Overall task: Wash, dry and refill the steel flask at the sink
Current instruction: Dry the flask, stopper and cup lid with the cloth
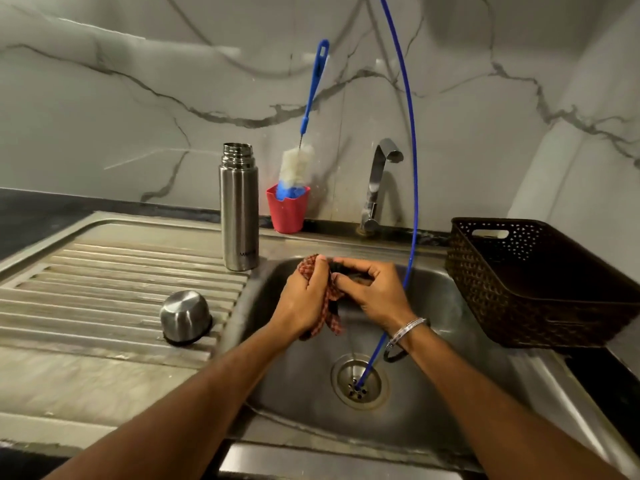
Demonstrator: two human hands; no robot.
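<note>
The steel flask (239, 216) stands upright and uncapped on the sink's rim, left of the basin (301, 382). Its steel cup lid (185, 317) lies upside down on the ribbed drainboard (114, 289). Over the basin, my left hand (303, 299) grips a red checked cloth (329, 306). My right hand (372, 292) pinches a small dark object (349, 270) against that cloth; most of this object is hidden by my fingers. The tap (377, 188) stands behind the basin, with no water running.
A red cup (287, 211) holding a blue-handled bottle brush (298, 164) stands by the wall. A thin blue tube (412, 188) hangs down into the drain (358, 381). A dark woven basket (540, 282) sits on the right of the basin.
</note>
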